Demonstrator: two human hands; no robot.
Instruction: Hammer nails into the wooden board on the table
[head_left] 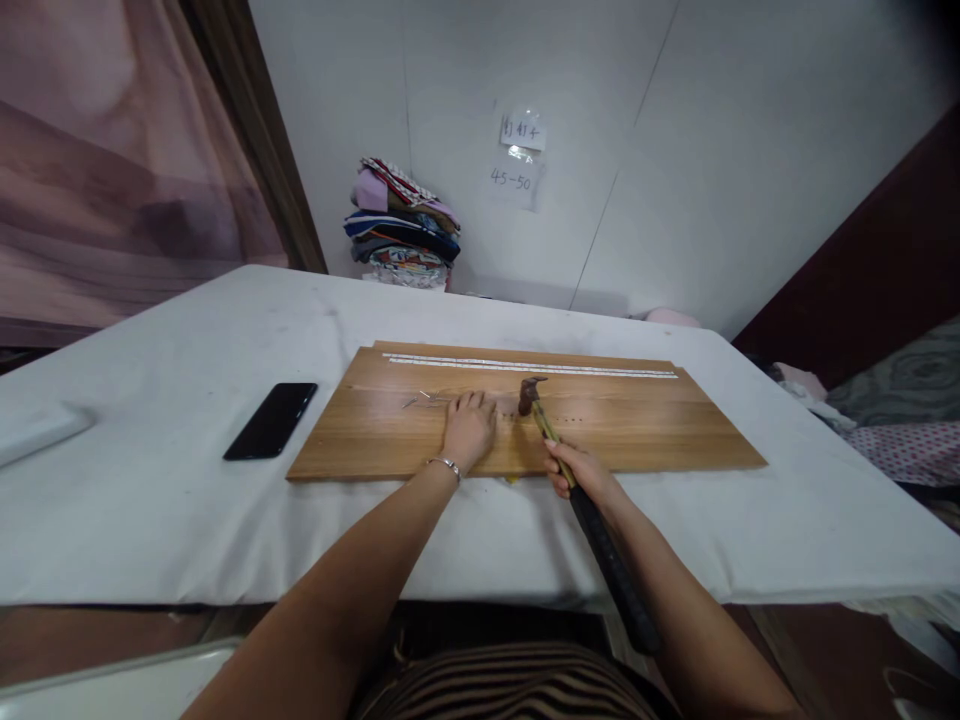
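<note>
A claw hammer (609, 555) is in my right hand (577, 470), which grips its yellowish shaft between the metal head and the long black handle end. The rusty head is over the middle of a wooden board (675, 440). My left hand (470, 430) lies palm down on the board with its fingers stretched away from me, a bracelet at the wrist. Just left of its fingers lie several loose nails (427, 398). A row of small dark marks (571, 419) runs to the right of this hand, partly behind the hammer; whether they are nails or holes is too small to tell.
Two white measuring strips (532, 366) run along the board's far side. A black phone (271, 421) lies left of the board on the white-covered table (150, 490). Folded cloths (405, 225) are stacked by the wall, beside paper signs (517, 150).
</note>
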